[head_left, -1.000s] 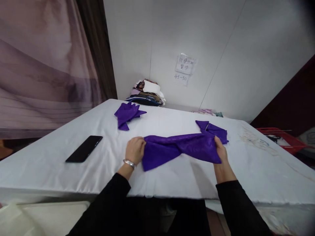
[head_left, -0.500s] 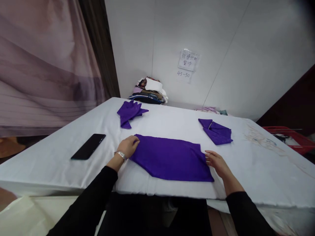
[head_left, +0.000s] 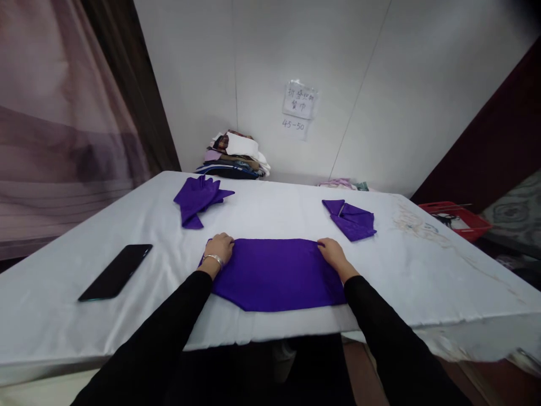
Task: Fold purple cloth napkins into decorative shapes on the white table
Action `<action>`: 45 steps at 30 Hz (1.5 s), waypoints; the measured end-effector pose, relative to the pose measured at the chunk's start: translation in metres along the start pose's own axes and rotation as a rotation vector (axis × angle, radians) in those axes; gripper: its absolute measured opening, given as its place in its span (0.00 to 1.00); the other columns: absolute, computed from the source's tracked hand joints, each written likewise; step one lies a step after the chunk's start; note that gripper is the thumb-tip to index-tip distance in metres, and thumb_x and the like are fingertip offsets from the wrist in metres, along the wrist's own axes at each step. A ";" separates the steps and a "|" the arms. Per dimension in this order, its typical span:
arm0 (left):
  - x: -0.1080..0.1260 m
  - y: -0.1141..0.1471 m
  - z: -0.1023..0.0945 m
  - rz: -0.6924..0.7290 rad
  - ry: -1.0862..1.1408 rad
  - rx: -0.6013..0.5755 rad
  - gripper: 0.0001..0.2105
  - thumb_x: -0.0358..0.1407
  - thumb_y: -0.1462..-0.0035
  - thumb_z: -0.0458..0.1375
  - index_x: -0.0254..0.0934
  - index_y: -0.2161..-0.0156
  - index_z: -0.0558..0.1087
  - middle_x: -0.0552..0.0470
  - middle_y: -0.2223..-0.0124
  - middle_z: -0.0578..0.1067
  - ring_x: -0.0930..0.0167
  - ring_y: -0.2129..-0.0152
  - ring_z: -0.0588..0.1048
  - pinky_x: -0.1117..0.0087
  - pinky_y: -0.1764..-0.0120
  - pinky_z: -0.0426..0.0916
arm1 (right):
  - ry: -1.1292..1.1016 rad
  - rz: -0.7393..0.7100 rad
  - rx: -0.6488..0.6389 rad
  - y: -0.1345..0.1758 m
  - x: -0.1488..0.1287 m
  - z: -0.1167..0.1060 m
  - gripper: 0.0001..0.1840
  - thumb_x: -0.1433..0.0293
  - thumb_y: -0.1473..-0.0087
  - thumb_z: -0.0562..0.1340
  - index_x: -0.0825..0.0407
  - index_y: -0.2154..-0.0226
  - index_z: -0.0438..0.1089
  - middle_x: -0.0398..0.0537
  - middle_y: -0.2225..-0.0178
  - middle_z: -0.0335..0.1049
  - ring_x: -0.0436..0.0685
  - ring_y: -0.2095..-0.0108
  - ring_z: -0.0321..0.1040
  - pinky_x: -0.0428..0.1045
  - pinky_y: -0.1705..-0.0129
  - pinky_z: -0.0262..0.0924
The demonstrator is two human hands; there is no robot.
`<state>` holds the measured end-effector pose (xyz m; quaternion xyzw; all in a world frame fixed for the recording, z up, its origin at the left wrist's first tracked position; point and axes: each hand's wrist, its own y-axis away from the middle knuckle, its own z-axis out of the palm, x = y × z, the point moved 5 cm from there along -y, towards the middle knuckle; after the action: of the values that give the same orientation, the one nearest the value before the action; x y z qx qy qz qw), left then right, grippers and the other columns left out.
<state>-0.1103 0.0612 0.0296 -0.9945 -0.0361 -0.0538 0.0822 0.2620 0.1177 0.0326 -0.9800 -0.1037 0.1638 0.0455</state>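
A purple cloth napkin [head_left: 276, 276], folded into a wide flat shape, lies near the front edge of the white-covered table. Its lower left corner is cut off at a slant. My left hand [head_left: 220, 248], with a silver bracelet at the wrist, is closed on the napkin's upper left edge, its fingertips bent over the cloth. At the upper right corner, my right hand [head_left: 332, 252] pinches the fabric between thumb and fingers. My right wrist and sleeve cover part of the napkin's right side.
Behind lie two folded purple napkins, a pleated one [head_left: 196, 197] at left and a pointed one [head_left: 353, 220] at right. A dark phone [head_left: 116, 272] rests on the left of the tablecloth [head_left: 270, 211]. Beyond are stacked clothes [head_left: 234, 158] and a red basket [head_left: 477, 225].
My right hand has moved from the napkin's right side to its upper right corner and closed there. That corner now lies straighter. The camera view has shifted, turning to the right.
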 end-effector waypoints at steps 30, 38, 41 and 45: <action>0.005 -0.015 -0.005 0.082 -0.096 -0.065 0.13 0.30 0.44 0.45 0.33 0.64 0.73 0.40 0.60 0.73 0.62 0.59 0.70 0.64 0.60 0.62 | 0.377 -0.066 -0.172 -0.017 -0.027 0.012 0.13 0.77 0.46 0.52 0.57 0.63 0.70 0.57 0.62 0.69 0.57 0.61 0.65 0.47 0.64 0.53; -0.003 -0.010 -0.013 0.118 -0.084 -0.020 0.12 0.30 0.46 0.46 0.34 0.68 0.72 0.41 0.63 0.74 0.62 0.62 0.71 0.64 0.62 0.63 | 0.374 -0.072 -0.060 -0.006 -0.041 -0.007 0.14 0.81 0.48 0.51 0.56 0.61 0.68 0.55 0.61 0.68 0.56 0.59 0.63 0.47 0.60 0.52; -0.004 -0.012 -0.015 0.130 -0.010 0.011 0.10 0.32 0.47 0.47 0.35 0.66 0.71 0.43 0.62 0.74 0.63 0.62 0.71 0.64 0.60 0.64 | 0.345 -0.102 0.032 -0.002 -0.051 -0.030 0.15 0.79 0.45 0.50 0.55 0.58 0.67 0.54 0.60 0.66 0.56 0.58 0.61 0.48 0.57 0.52; 0.022 -0.014 -0.023 0.249 0.183 0.098 0.15 0.39 0.48 0.52 0.37 0.56 0.69 0.44 0.53 0.72 0.63 0.54 0.69 0.62 0.52 0.63 | 0.096 -0.323 0.257 0.021 -0.080 -0.071 0.15 0.76 0.42 0.48 0.54 0.59 0.67 0.52 0.62 0.65 0.55 0.61 0.61 0.49 0.57 0.55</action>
<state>-0.0914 0.0727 0.0570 -0.9771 0.0926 -0.1316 0.1394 0.2155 0.0757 0.1217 -0.9434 -0.2353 0.1195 0.2007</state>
